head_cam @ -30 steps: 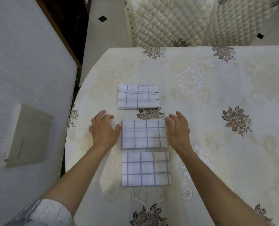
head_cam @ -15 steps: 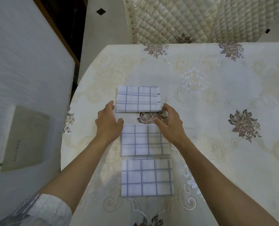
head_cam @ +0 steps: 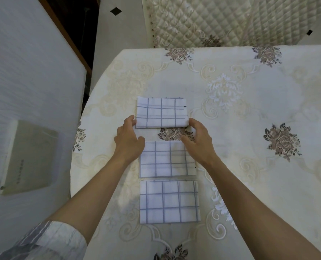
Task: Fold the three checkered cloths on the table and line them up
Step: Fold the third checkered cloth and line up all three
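Note:
Three folded white cloths with blue check lines lie in a column on the table. The far cloth point(head_cam: 161, 112) sits apart from the other two, with a gap showing the tablecloth's flower. My left hand point(head_cam: 128, 138) touches its near left corner with the fingertips. My right hand point(head_cam: 198, 139) touches its near right corner and partly covers the middle cloth point(head_cam: 165, 159). The near cloth point(head_cam: 168, 201) lies just below the middle one, almost edge to edge. Both hands have fingers apart and hold nothing.
The table point(head_cam: 249, 128) wears a cream tablecloth with brown flowers. A quilted chair back point(head_cam: 221, 21) stands beyond the far edge. A white wall with a beige box point(head_cam: 30, 156) runs close along the left side of the table.
Both hands moved away from the sides of the middle cloth and forward to the near corners of the far cloth. The cloths themselves have not shifted.

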